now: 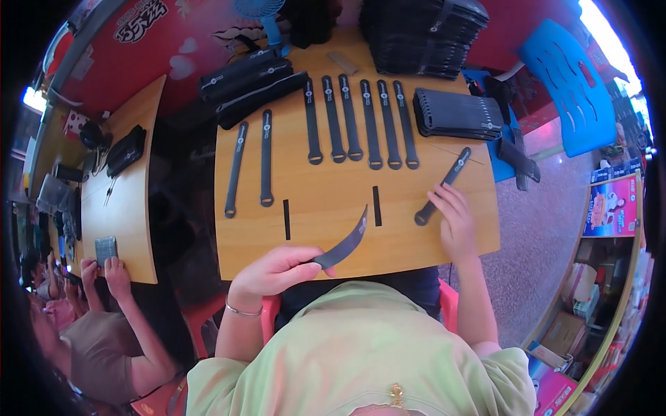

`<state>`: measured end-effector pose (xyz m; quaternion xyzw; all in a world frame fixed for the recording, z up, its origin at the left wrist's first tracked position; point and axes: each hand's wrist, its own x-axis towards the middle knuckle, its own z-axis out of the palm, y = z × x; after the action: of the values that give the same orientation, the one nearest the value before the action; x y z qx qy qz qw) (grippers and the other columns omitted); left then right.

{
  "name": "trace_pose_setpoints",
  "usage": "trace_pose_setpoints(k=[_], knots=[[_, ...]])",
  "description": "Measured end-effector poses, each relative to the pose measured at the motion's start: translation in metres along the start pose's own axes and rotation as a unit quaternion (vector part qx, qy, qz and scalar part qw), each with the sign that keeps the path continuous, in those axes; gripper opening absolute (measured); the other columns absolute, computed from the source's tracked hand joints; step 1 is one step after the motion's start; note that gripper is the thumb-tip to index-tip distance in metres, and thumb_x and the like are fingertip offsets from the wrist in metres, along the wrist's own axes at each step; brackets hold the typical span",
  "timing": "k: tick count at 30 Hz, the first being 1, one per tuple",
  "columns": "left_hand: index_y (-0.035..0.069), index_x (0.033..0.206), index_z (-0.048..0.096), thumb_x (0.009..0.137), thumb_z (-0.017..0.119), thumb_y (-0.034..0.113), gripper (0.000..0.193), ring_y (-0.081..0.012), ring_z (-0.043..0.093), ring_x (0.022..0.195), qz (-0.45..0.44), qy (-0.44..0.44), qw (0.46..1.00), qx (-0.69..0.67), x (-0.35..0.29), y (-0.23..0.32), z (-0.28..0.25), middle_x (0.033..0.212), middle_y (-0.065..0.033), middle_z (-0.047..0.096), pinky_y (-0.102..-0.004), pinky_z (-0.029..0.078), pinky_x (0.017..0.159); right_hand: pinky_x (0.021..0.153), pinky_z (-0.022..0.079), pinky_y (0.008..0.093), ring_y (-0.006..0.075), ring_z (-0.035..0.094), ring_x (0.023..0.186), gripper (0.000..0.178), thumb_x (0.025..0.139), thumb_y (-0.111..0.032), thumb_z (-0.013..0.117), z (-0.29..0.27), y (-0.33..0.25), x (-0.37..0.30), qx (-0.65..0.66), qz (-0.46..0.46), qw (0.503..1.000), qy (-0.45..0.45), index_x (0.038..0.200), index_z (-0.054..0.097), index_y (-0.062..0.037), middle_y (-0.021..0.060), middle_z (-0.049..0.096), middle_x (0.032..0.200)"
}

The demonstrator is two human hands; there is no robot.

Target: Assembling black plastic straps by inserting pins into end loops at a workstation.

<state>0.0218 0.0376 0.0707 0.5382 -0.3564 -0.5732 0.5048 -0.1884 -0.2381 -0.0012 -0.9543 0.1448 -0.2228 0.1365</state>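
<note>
A black strap with a small pale mark curves upward from my left hand, which is closed around its lower end. On the right side of the wooden table, my right hand has its fingers stretched out. Their tips touch another black strap, which lies slanted with its looped end toward me. Farther back, several more straps lie side by side, each with a ring-like near end. Two others, including a slanted strap, rest at the left. Two short black strips are on the tabletop before me.
Stacked black pieces rise at the back, with a lower stack at the right and black pouches at the left. A blue fan stands behind. A blue chair is at the right. Another person works at the left table.
</note>
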Motion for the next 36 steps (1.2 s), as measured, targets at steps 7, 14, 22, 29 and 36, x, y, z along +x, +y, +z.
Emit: trace_pose_setpoints(k=[7,14,22,29,36], knots=[[-0.002,0.096,0.063,0.094,0.048,0.015,0.022,-0.0082,0.043,0.064,0.03,-0.098,0.993,0.057,0.018,-0.016,-0.007,0.07,-0.001,0.052,-0.0225,0.036,0.059,0.088,0.045,0.0325,0.0224,0.058,0.101,0.033,0.08,0.001,0.053,0.0,-0.054,0.034,0.482,0.131,0.856,-0.136,0.112,0.061,-0.0037,0.0092,0.063,0.108],[0.0,0.094,0.06,0.092,0.054,0.014,0.016,-0.0059,0.047,0.065,-0.029,0.114,0.993,0.013,0.005,-0.037,-0.026,0.071,0.0015,0.052,-0.0211,0.038,0.057,0.065,0.045,0.0206,0.0065,0.056,0.073,0.008,0.086,-0.004,0.059,0.011,-0.063,0.047,0.54,0.297,0.751,-0.237,0.092,0.063,-0.0012,0.0004,0.06,0.08],[0.001,0.09,0.056,0.087,0.06,0.009,0.009,-0.0059,0.048,0.075,0.041,0.306,0.947,0.091,0.02,-0.053,-0.056,0.083,0.0012,0.055,-0.0201,0.039,0.065,0.057,0.039,0.0179,0.0034,0.049,0.064,0.01,0.089,-0.006,0.056,0.031,-0.068,0.06,0.525,0.295,0.776,-0.185,0.095,0.062,-0.0011,-0.001,0.059,0.074],[0.0,0.089,0.056,0.087,0.06,0.008,0.01,-0.0068,0.047,0.077,0.052,0.349,0.926,0.135,0.027,-0.06,-0.078,0.092,-0.0019,0.059,-0.0204,0.038,0.069,0.057,0.04,0.0183,0.0037,0.048,0.062,0.01,0.091,-0.007,0.055,0.046,-0.08,0.068,0.528,0.278,0.784,-0.169,0.096,0.061,-0.0013,-0.0002,0.06,0.075],[0.0,0.092,0.059,0.087,0.062,0.009,0.01,-0.0063,0.048,0.069,0.002,0.374,0.916,0.146,0.012,-0.053,-0.082,0.087,-0.0003,0.06,-0.0191,0.039,0.061,0.058,0.04,0.0185,0.0044,0.049,0.064,0.012,0.091,-0.009,0.054,0.052,-0.08,0.069,0.529,0.287,0.781,-0.164,0.097,0.062,-0.0014,-0.0001,0.06,0.074]])
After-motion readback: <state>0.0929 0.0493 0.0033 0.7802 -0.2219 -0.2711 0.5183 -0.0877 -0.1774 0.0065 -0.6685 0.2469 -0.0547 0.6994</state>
